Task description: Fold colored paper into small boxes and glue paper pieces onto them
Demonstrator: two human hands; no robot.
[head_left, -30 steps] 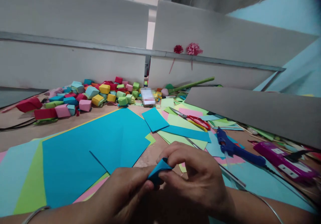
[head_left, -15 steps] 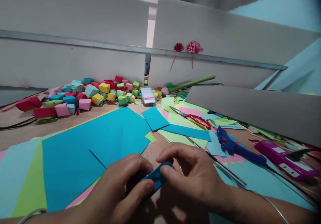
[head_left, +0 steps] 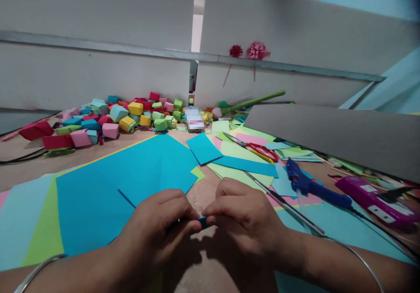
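Both my hands meet low in the middle of the view over the wooden table point(head_left: 203, 192). My left hand point(head_left: 157, 227) and my right hand point(head_left: 239, 216) have their fingers closed round a small folded blue paper piece point(head_left: 202, 221), of which only a sliver shows between the fingertips. A large blue paper sheet point(head_left: 114, 188) lies flat just beyond my left hand, on top of green and light blue sheets.
A heap of folded coloured paper boxes point(head_left: 124, 118) lies at the back left. Red-handled scissors point(head_left: 259, 149), a blue glue gun point(head_left: 311, 186), a purple device point(head_left: 374, 199) and a metal ruler point(head_left: 285, 205) are to the right. A grey board point(head_left: 334, 135) leans at right.
My hands have closed tighter together and the blue paper piece, earlier a visible folded wedge, is now almost wholly hidden between my fingers. The view tilted down slightly.
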